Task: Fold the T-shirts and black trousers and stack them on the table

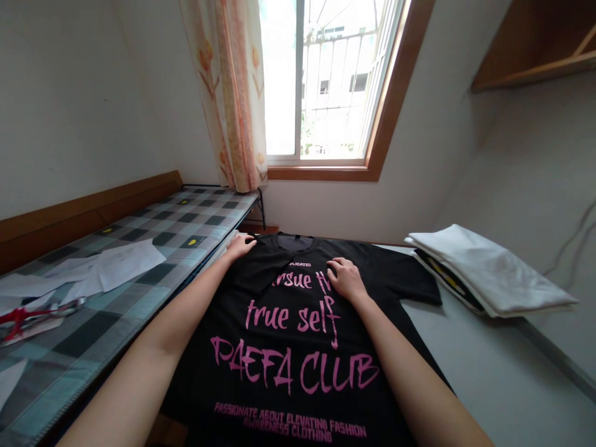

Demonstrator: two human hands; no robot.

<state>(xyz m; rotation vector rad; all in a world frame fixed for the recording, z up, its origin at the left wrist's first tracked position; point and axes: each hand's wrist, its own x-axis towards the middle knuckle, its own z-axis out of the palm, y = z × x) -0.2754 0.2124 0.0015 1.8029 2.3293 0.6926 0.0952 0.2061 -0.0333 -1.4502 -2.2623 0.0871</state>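
Observation:
A black T-shirt [298, 335] with pink lettering lies front side up on a white table, its collar toward the window. The sleeve on the left is folded inward over the chest and covers part of the upper lettering; the sleeve on the right lies spread out. My left hand [241, 246] rests at the folded shoulder edge beside the collar, fingers extended and slightly bent. On the right side of the chest lies my right hand [347, 277], fingers apart on the cloth, over part of the print.
A stack of folded clothes [484, 273], white on top, sits on the table [503, 366] at right. To the left, a bed with a checked mattress [116, 310] holds papers [125, 264] and a red object [21, 323]. A curtain [237, 93] hangs by the window.

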